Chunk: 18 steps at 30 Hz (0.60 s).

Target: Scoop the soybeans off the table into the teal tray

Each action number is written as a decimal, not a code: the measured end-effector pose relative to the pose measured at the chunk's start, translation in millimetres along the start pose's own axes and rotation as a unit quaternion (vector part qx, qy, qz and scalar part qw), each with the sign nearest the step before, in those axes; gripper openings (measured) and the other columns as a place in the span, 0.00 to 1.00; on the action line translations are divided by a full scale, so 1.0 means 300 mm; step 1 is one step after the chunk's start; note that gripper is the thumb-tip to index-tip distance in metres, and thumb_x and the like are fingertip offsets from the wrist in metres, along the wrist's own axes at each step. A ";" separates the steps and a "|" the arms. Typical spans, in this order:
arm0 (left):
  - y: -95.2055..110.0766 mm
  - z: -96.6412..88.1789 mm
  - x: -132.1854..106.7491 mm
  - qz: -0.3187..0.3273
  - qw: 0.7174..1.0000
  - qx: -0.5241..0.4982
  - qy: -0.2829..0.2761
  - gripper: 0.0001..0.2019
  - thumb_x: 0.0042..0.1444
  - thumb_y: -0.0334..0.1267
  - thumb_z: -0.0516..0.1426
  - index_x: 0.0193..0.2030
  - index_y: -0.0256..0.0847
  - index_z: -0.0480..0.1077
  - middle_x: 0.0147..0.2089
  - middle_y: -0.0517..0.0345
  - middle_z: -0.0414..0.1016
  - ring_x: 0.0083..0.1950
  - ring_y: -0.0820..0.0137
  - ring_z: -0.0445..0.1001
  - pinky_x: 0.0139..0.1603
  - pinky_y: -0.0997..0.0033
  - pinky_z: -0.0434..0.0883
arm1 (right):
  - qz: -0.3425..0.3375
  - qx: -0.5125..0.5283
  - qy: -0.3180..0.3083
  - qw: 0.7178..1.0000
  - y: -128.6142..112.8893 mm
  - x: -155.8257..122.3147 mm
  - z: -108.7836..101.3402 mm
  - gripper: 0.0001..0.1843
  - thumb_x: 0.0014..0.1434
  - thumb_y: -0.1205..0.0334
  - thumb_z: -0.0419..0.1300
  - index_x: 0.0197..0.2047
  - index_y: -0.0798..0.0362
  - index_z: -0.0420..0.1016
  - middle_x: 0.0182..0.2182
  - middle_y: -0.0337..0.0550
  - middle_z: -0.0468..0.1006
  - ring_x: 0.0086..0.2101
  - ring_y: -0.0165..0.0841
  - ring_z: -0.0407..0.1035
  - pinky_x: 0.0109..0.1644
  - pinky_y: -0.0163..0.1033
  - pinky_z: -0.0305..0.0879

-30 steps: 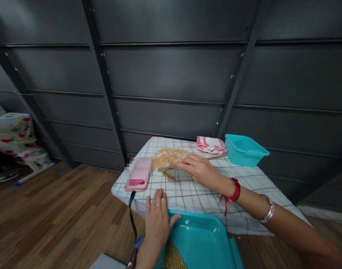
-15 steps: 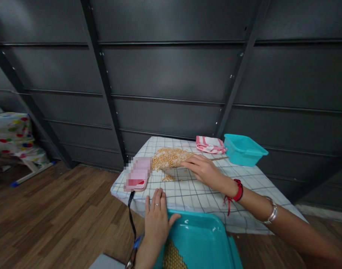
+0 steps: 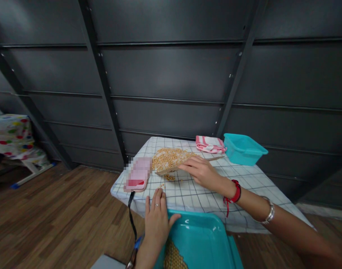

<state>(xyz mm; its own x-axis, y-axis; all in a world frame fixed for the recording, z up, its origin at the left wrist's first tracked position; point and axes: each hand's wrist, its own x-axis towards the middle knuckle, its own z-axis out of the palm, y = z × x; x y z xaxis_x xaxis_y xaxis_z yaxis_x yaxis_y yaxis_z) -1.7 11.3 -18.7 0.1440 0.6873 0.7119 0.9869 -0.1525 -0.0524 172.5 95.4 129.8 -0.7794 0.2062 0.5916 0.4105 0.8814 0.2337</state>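
My right hand [image 3: 201,171] grips a thin brown cardboard-like strip [image 3: 166,172], which lies low along the near side of a pile of yellow beans [image 3: 171,157] mixed with whitish grains. A small cluster of beans [image 3: 169,178] lies just in front of the strip. My left hand [image 3: 156,216] rests with fingers stretched out at the near table edge, its thumb over the rim of a teal tray [image 3: 199,235]. Inside the tray, at its lower left, is a yellowish-brown knobbly mass [image 3: 173,257].
On the checked tablecloth [image 3: 193,198], a pink phone [image 3: 139,172], partly pixelated, lies left of the beans. A folded pink-and-white towel [image 3: 210,144] and a teal basket [image 3: 243,149] stand at the back right. A dark panelled wall [image 3: 165,71] rises behind. A black strap [image 3: 131,213] hangs down.
My right hand has moved slightly left and nearer with the strip, whose left end now shows in front of the pile. A few beans have come toward my left hand, which stays in place.
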 end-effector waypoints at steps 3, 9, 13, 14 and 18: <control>0.000 -0.005 0.003 -0.001 1.000 0.003 -0.001 0.36 0.48 0.63 0.41 0.49 0.32 0.64 0.51 0.39 0.68 0.54 0.57 0.63 0.55 0.52 0.55 | -0.022 0.005 -0.015 1.000 -0.015 0.019 0.000 0.19 0.52 0.77 0.45 0.44 0.55 0.67 0.33 0.42 0.71 0.35 0.31 0.61 0.39 0.37 0.59; -0.001 -0.011 0.006 0.012 1.000 0.020 0.006 0.37 0.48 0.63 0.41 0.47 0.29 0.64 0.49 0.39 0.69 0.53 0.56 0.64 0.53 0.52 0.56 | -0.084 -0.009 -0.013 0.996 -0.012 0.013 -0.005 0.13 0.59 0.72 0.45 0.42 0.53 0.68 0.33 0.41 0.72 0.36 0.30 0.61 0.38 0.37 0.58; 0.000 -0.010 0.008 0.013 0.999 0.029 0.010 0.37 0.48 0.63 0.41 0.47 0.29 0.64 0.49 0.38 0.69 0.53 0.57 0.64 0.53 0.52 0.56 | -0.094 0.011 0.003 0.995 0.006 0.002 -0.015 0.15 0.59 0.73 0.44 0.43 0.53 0.68 0.33 0.40 0.73 0.36 0.29 0.62 0.38 0.37 0.59; 0.000 -0.009 0.009 0.012 0.999 0.030 0.010 0.36 0.48 0.63 0.40 0.47 0.30 0.64 0.49 0.39 0.69 0.53 0.57 0.64 0.53 0.52 0.55 | -0.090 0.021 0.004 0.996 0.011 0.003 -0.018 0.16 0.58 0.75 0.43 0.43 0.53 0.67 0.33 0.41 0.72 0.37 0.29 0.62 0.38 0.37 0.59; 0.001 -0.005 0.008 0.012 0.999 0.031 0.019 0.36 0.49 0.62 0.39 0.47 0.29 0.64 0.49 0.39 0.69 0.53 0.57 0.63 0.53 0.52 0.55 | -0.068 0.050 -0.011 0.996 0.025 0.015 -0.036 0.18 0.53 0.77 0.44 0.43 0.56 0.67 0.32 0.42 0.72 0.35 0.30 0.62 0.39 0.37 0.60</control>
<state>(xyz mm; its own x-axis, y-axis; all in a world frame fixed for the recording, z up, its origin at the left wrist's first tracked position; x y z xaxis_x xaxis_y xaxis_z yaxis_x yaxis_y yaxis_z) -1.3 11.9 -15.9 0.1663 0.6569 0.7354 0.9859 -0.1236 -0.1126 177.1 98.2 142.7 -0.8355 0.0911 0.5418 0.2525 0.9395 0.2315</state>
